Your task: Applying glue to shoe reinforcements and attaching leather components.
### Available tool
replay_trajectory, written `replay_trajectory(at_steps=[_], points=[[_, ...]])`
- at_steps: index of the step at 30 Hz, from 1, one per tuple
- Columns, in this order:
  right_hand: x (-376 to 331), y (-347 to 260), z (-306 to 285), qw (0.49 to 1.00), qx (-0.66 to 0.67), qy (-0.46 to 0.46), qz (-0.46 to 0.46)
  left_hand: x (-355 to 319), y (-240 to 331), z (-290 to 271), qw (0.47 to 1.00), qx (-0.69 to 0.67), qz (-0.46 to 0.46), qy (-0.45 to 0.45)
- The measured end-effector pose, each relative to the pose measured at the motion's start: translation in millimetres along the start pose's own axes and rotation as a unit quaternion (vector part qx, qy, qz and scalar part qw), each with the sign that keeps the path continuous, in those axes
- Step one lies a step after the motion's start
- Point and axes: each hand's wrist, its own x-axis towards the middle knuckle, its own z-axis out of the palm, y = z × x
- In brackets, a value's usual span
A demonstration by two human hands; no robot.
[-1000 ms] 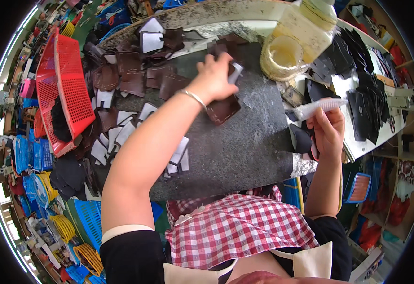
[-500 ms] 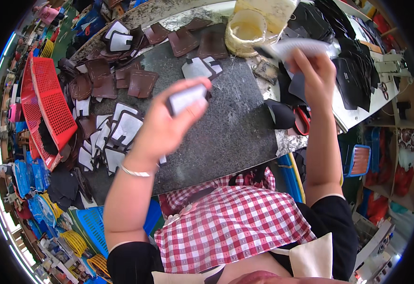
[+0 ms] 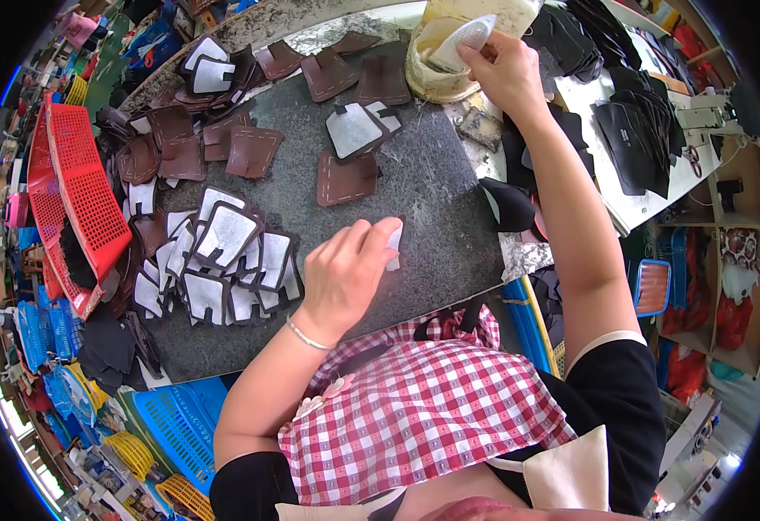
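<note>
The left grip (image 3: 345,269) presses a white-lined piece (image 3: 394,239) flat onto the surface (image 3: 449,191); the right grip (image 3: 506,69), closed on a white brush (image 3: 462,39), dips into the tub (image 3: 428,74) beside it (seemingly loading glue). Next: coating that piece evenly.

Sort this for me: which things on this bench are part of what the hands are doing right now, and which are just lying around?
In use:
- left hand pressing a small dark piece with white lining onto the grey slab
- right hand holding a white brush-like tool at the yellowish tub
- brown and white-lined cut pieces piled on the slab

Lying about:
- red basket
- blue baskets
- black cut pieces
</note>
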Motion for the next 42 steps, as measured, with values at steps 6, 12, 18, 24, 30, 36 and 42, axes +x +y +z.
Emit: replay_trajectory(at_steps=[6,12,18,24,30,36,42], points=[[1,20,-4,0.935,0.305,-0.081,0.163,-7,0,2,0.993,0.116,0.014,-0.003],[-32,-7,-25,0.846,0.487,-0.068,0.205,-19,-21,-17,0.979,-0.146,-0.138,-0.045],[-124,-70,-43,0.844,0.471,-0.221,0.131,-16,-33,-25,0.917,-0.222,-0.320,-0.091],[-153,-81,-8,0.892,0.347,-0.287,-0.037,-6,-30,-31,0.870,-0.304,-0.374,-0.107],[-166,-71,-13,0.879,0.331,-0.341,-0.043,-9,-24,-26,0.883,-0.284,-0.365,-0.077],[-162,-67,-43,0.820,0.459,-0.340,0.037,-15,-16,-76,0.909,-0.264,-0.315,-0.064],[-106,-24,-47,0.944,0.328,0.000,0.039,34,-15,-102,0.985,0.022,-0.166,0.039]])
